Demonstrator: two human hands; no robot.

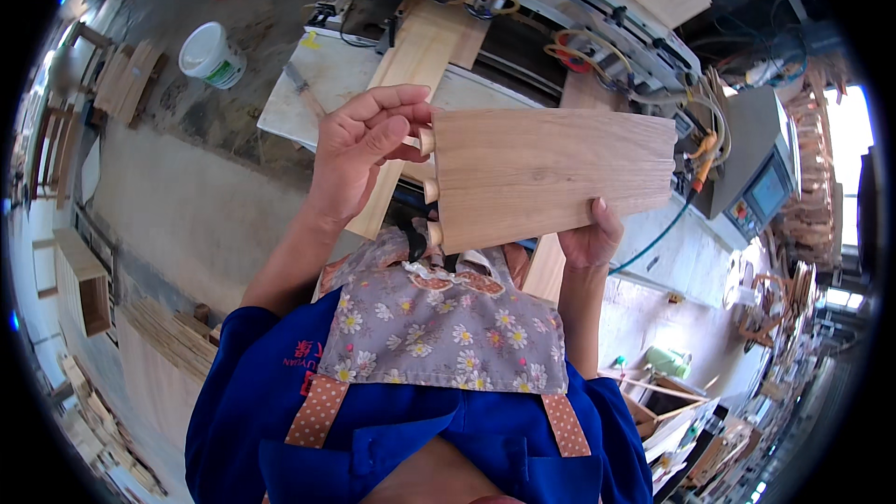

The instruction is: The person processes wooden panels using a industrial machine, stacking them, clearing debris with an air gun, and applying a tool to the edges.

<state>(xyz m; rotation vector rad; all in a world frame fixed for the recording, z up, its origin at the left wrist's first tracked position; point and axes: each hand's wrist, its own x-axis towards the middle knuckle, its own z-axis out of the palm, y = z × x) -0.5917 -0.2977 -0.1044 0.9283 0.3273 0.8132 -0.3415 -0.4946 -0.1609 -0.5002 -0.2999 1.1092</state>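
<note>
A flat wooden board (551,177) with brown grain is held up in front of my apron, its broad face toward me. Rounded, pale joint tails (430,190) stick out along its left end. My right hand (590,241) grips the lower edge near the right end, thumb on the face and the other fingers mostly hidden behind. At the upper left corner, my left hand (369,140) is closed around the top tail, with its fingers bent and partly behind the board's end. The exact contact of the left thumb is hard to make out.
Beyond the board is a woodworking machine (579,9) with hoses, and long pale planks (425,51) lie on its white table (289,103). A control box with a screen (761,191) stands at right. A white bucket (213,54) and wood stacks (129,79) sit at left.
</note>
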